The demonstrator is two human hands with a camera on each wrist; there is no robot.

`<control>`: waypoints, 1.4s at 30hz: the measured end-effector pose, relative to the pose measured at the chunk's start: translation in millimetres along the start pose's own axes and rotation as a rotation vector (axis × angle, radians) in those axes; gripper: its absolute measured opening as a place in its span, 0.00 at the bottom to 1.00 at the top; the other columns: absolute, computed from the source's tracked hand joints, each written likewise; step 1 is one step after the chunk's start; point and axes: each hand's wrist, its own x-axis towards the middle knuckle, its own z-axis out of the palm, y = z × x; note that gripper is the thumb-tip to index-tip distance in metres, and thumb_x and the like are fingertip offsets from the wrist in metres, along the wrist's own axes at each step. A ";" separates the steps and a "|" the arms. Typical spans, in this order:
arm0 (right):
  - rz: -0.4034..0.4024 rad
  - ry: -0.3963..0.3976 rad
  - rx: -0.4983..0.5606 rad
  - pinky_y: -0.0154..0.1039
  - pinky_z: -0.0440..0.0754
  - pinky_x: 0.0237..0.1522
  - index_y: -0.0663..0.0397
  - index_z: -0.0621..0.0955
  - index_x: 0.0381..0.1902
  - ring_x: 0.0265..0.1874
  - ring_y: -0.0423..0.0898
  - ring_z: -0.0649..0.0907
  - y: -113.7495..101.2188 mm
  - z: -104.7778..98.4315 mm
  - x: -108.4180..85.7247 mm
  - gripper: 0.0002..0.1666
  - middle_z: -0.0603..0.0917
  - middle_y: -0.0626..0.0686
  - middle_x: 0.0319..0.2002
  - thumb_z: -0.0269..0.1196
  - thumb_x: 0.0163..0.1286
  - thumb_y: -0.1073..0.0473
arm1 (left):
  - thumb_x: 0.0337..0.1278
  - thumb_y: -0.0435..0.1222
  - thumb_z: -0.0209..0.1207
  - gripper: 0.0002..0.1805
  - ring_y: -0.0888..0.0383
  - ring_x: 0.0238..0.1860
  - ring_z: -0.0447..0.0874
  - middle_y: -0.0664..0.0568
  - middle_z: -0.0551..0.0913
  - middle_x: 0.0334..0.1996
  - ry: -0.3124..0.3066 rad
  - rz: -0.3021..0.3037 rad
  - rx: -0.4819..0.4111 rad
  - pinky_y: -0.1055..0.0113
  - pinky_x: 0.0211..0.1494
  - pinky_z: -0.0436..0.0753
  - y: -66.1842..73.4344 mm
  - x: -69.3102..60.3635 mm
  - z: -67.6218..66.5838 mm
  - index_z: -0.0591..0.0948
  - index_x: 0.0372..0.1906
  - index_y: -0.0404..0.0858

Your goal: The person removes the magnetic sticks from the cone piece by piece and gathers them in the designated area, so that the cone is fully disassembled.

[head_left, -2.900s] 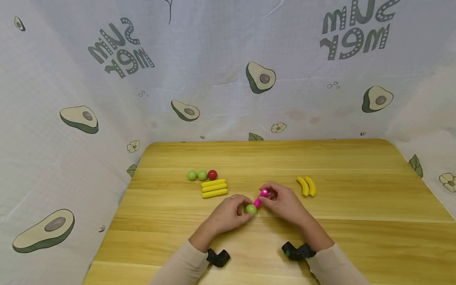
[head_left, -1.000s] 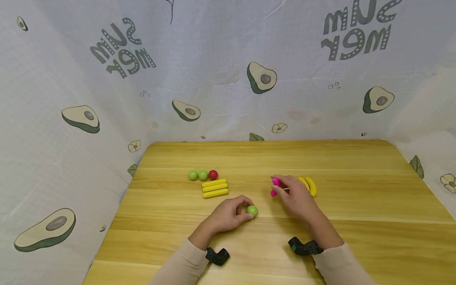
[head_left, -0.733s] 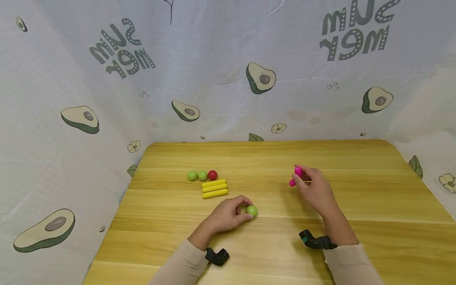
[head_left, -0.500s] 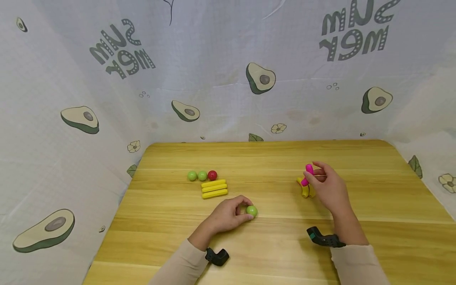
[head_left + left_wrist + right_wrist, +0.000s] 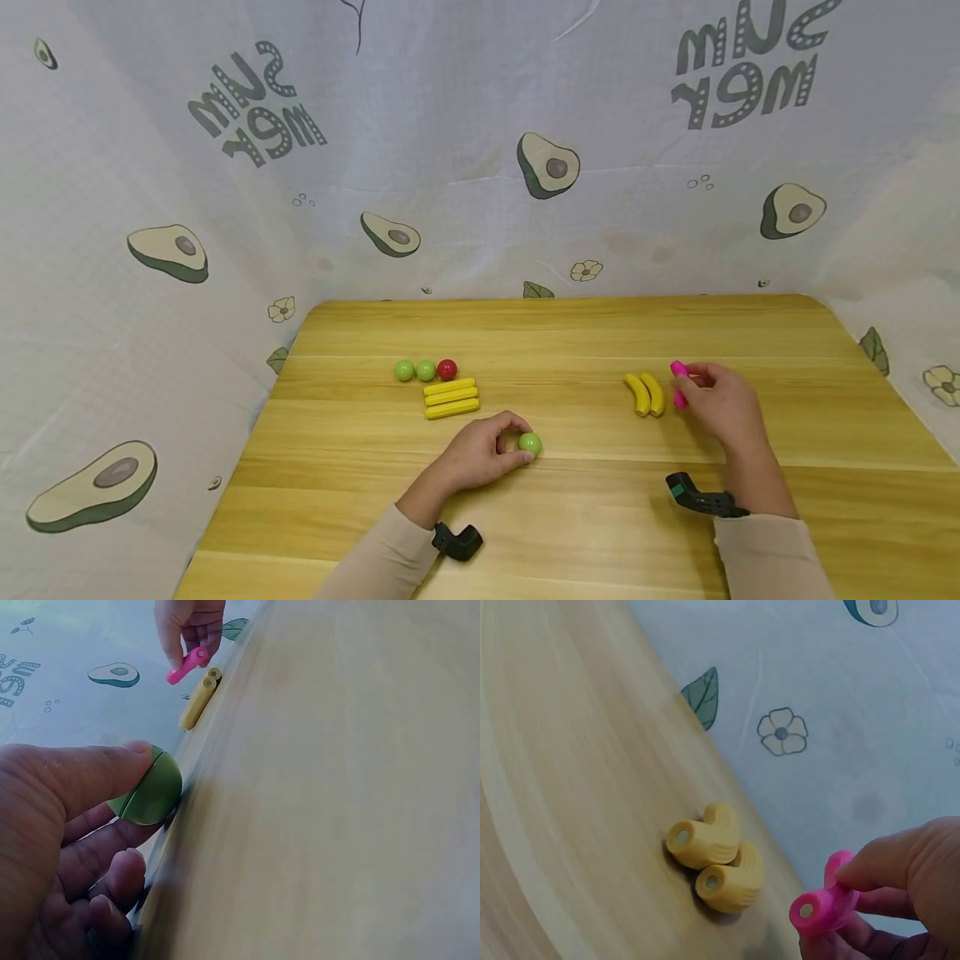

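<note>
My left hand (image 5: 480, 450) pinches a glossy green ball (image 5: 530, 443) between thumb and fingers, low at the wooden tabletop. A seam runs round the ball (image 5: 154, 787) in the left wrist view. On the right side, my right hand (image 5: 723, 404) pinches a pink curved magnetic stick (image 5: 680, 385) by thumb and fingers. A round metal magnet shows in the end of that stick (image 5: 821, 909) in the right wrist view. Just left of it, two yellow curved magnetic sticks (image 5: 647, 394) lie side by side. The pink stick appears held slightly above the table.
Toward the back left, two green balls (image 5: 416, 370) and a red ball (image 5: 447, 369) sit in a row. Several straight yellow sticks (image 5: 452, 398) lie stacked side by side below them. A printed white curtain (image 5: 465, 167) hangs behind the wooden table (image 5: 562, 325).
My right hand has pulled the pink stick away from the green ball and carried it right, past the yellow curved sticks. My left hand stays in place with the ball.
</note>
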 end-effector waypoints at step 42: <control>-0.006 0.050 -0.102 0.43 0.74 0.38 0.69 0.78 0.58 0.45 0.60 0.83 5.3 19.2 3.3 0.28 0.84 0.67 0.51 0.60 0.76 0.49 | 0.64 0.46 0.68 0.17 0.69 0.21 0.69 0.61 0.74 0.21 0.009 0.022 -0.053 0.75 0.26 0.70 -0.9 0.4 -2.3 0.81 0.54 0.49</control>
